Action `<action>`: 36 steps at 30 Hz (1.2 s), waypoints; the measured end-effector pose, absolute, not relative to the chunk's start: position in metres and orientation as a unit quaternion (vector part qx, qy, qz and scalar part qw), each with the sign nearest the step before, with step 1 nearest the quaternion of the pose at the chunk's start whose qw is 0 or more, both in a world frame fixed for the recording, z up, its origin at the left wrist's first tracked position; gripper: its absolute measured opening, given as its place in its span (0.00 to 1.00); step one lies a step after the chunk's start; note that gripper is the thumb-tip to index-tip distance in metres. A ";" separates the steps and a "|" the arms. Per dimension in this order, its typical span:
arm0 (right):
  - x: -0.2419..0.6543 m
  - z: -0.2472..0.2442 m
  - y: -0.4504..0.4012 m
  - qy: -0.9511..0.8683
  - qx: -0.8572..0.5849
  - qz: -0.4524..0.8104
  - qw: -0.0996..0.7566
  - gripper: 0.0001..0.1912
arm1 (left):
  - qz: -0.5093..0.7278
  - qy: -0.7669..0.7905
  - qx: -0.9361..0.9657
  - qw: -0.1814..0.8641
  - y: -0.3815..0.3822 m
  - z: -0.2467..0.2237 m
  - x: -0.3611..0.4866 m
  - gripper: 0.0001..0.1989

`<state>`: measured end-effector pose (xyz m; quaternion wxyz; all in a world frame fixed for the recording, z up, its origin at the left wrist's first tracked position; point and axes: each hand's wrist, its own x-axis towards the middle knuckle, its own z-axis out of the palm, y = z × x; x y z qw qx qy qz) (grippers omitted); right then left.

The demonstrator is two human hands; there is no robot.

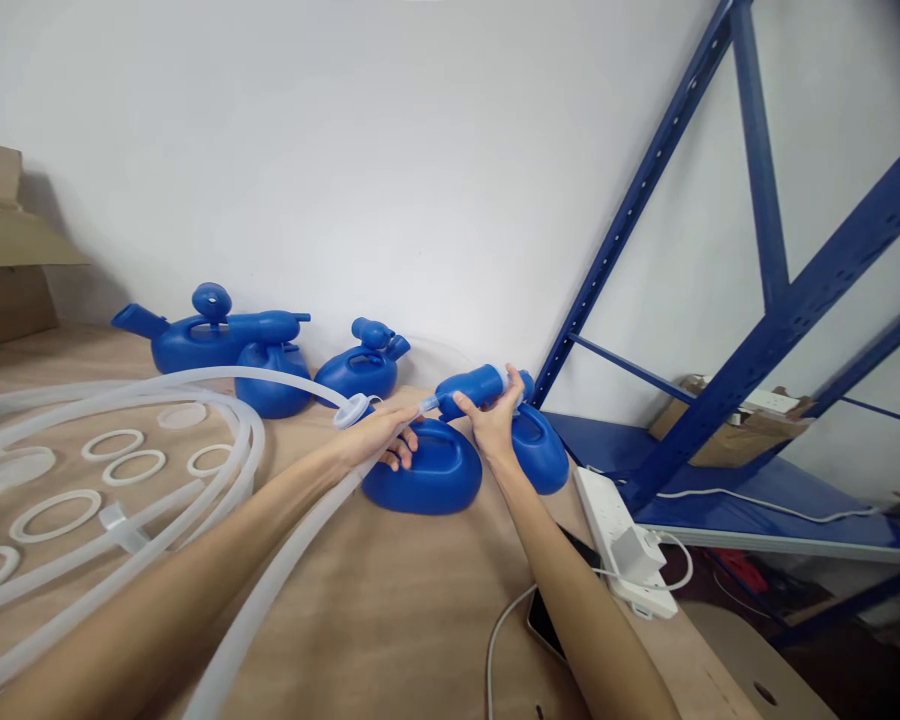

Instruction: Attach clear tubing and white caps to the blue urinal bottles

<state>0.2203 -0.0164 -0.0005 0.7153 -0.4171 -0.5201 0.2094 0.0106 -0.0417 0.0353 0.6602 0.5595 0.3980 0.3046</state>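
My right hand [493, 412] is closed round a blue bottle-shaped piece [471, 388], which lies nearly level above a blue jug [429, 470]. A clear connector shows at that piece's left end. Beside it, my left hand [382, 437] is wrapped round the end of a translucent tube [300, 545], which runs down toward the front edge. A white cap [353, 410] with another tube attached sits just behind my left hand. Another blue jug [538, 450] stands to the right of my right wrist.
More blue jugs [358, 372] stand along the wall. Coiled tubes and white rings [56, 515] lie left. A power strip [622, 540], a phone [546, 625] and a blue shelf rack [757, 345] are right. A cardboard box [11, 300] sits far left.
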 end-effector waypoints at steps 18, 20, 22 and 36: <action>0.260 0.056 -0.035 -0.514 -0.368 0.048 0.773 0.52 | 0.142 0.245 0.707 0.648 -0.069 0.101 -0.060 0.25; 0.261 0.057 -0.036 -0.515 -0.367 0.048 0.773 0.52 | 0.134 0.208 0.701 0.669 -0.066 0.096 -0.060 0.23; 0.261 0.058 -0.035 -0.508 -0.362 0.054 0.779 0.51 | 0.143 0.185 0.686 0.690 -0.061 0.089 -0.059 0.22; 0.267 0.058 -0.033 -0.479 -0.338 0.087 0.805 0.49 | 0.067 0.077 0.700 0.707 -0.062 0.072 -0.050 0.32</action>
